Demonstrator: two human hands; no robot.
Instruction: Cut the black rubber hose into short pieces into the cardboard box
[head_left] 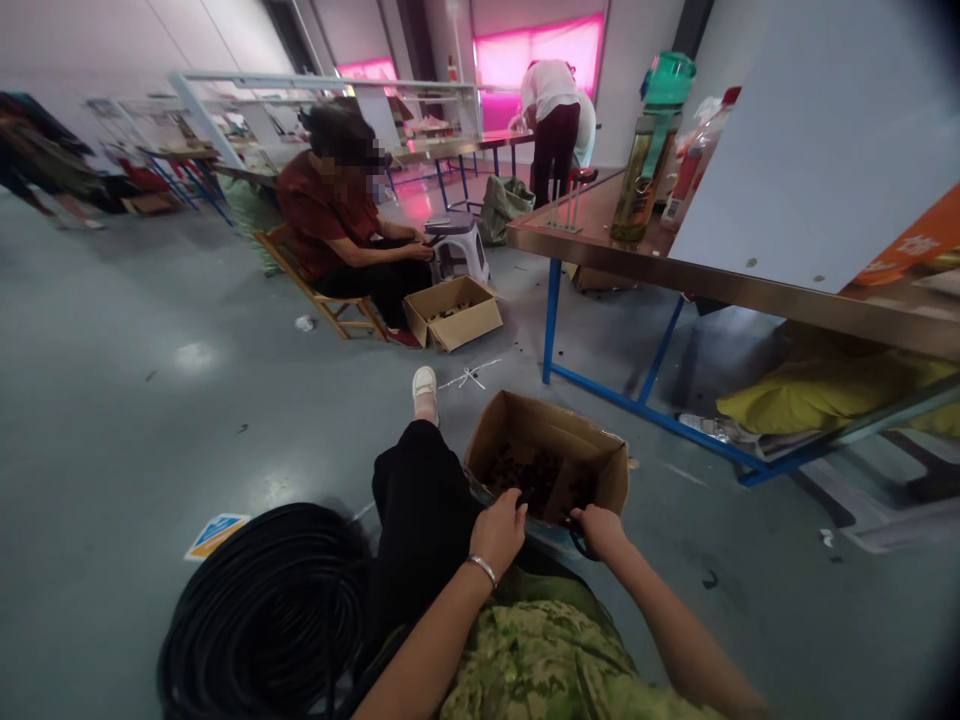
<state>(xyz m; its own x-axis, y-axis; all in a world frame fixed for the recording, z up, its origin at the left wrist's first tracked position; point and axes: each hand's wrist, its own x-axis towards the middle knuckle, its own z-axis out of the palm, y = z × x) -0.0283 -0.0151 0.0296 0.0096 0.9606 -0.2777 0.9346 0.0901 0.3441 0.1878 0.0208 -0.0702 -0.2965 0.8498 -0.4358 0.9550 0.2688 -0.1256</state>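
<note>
Close to my lap, my left hand (499, 532) is closed with its fingertips around a small black piece (523, 497), too small and dark to make out well. To its right, my right hand (602, 532) grips black-handled scissors (582, 543); a handle loop shows below the fingers and the blades are hidden. Both hands are over the near edge of an open cardboard box (606, 447). Small dark pieces (525, 468) lie in its bottom. A large coil of black tubing (262, 610) rests on the floor left of my leg.
Ahead, a seated person (330, 210) works beside another open carton (469, 325) and a stool (457, 240). A blue-legged table (600, 250) stands on the right, with a green-lidded bottle (652, 150) on it. Further back, another person (555, 120) bends over a table.
</note>
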